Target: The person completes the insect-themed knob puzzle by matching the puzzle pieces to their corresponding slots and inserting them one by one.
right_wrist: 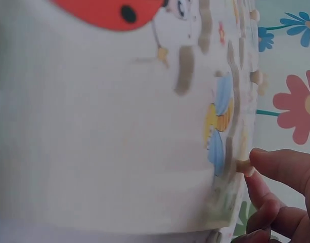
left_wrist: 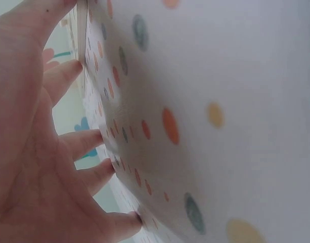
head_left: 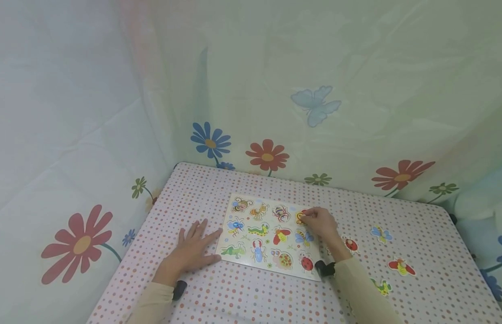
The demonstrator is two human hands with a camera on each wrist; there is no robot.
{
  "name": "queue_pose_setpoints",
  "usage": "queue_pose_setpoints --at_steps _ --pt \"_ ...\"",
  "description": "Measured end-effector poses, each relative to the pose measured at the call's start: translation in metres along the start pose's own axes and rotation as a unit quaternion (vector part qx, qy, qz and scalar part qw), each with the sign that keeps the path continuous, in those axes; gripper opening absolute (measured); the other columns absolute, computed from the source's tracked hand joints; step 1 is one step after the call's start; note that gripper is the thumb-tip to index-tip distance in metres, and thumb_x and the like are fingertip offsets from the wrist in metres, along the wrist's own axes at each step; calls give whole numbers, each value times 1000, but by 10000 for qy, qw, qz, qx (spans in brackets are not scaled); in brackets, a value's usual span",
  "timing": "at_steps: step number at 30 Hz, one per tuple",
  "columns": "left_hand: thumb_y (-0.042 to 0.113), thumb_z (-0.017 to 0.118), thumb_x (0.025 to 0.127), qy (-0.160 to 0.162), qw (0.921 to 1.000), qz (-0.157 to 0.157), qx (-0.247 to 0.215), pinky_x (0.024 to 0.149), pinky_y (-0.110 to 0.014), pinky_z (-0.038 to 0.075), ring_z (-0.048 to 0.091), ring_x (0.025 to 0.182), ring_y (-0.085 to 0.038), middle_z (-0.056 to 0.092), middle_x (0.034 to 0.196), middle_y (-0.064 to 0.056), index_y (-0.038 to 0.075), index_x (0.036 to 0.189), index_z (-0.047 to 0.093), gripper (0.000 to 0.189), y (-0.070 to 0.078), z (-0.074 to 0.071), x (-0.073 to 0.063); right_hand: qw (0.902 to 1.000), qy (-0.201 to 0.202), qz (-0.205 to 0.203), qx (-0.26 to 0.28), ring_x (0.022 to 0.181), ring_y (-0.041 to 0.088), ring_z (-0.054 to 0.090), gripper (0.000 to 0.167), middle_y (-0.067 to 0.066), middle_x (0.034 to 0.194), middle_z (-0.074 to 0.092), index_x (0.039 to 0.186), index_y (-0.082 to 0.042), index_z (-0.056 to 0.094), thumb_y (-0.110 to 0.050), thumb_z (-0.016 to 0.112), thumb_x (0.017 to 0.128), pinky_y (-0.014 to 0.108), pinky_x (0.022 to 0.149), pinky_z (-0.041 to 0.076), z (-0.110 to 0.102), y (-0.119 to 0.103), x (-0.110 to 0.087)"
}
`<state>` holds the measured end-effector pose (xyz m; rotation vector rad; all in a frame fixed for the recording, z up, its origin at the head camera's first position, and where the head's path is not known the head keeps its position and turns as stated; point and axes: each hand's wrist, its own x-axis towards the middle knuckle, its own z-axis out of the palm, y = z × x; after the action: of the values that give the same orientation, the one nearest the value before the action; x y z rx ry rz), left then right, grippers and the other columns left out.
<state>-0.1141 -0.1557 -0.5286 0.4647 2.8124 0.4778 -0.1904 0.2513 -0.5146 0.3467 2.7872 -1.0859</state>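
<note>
A pale wooden puzzle board (head_left: 293, 265) printed with cartoon insects lies flat on the table. My right hand (head_left: 324, 225) is at its upper right corner. Thumb and finger pinch the small wooden knob (right_wrist: 244, 167) of a yellow and red puzzle piece (head_left: 300, 218), most of whose picture the fingers hide. My left hand (head_left: 190, 252) spreads its fingers on the tablecloth, with thumb and index finger touching the board's left edge. In the left wrist view, the fingertips (left_wrist: 125, 223) press on the dotted cloth.
Right of the board lie loose pieces: a ladybug (head_left: 351, 244) partly behind the right forearm, a blue-winged bee (head_left: 381, 234), a red-winged bug (head_left: 401, 267) and a green caterpillar (head_left: 382, 286). A dotted cloth (head_left: 251, 301) covers the table. Flower-printed curtains (head_left: 267, 90) hang behind and at the sides.
</note>
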Motion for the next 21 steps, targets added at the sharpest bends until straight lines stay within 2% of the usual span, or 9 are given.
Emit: queue_pose_setpoints --at_steps 3,7,10,21 --pt "60 65 89 12 10000 7 12 111 -73 2 6 149 -44 11 165 -18 33 155 39 76 1 0 0 9999 16 -118 21 78 26 54 32 12 93 61 112 1 69 -26 69 93 37 65 42 -6 -3 -2" --pt "61 64 89 41 10000 11 57 111 -73 3 8 149 -44 12 165 -18 33 155 40 76 1 0 0 9987 199 -475 25 69 22 46 32 9 82 54 113 1 69 -25 68 94 33 56 38 -14 -8 -5" --pt "61 64 89 53 9999 20 92 111 -73 4 8 149 -44 12 165 -17 33 155 40 76 1 0 1 9966 346 -730 131 64 20 42 33 9 80 50 115 2 69 -24 70 94 31 52 36 -21 -12 -9" --pt "61 64 89 66 9999 45 92 111 -73 4 8 149 -44 13 165 -18 33 155 40 76 1 -1 -1 9887 747 -1277 237 52 14 37 33 12 91 54 118 0 68 -23 68 96 27 41 35 -50 -27 -39"
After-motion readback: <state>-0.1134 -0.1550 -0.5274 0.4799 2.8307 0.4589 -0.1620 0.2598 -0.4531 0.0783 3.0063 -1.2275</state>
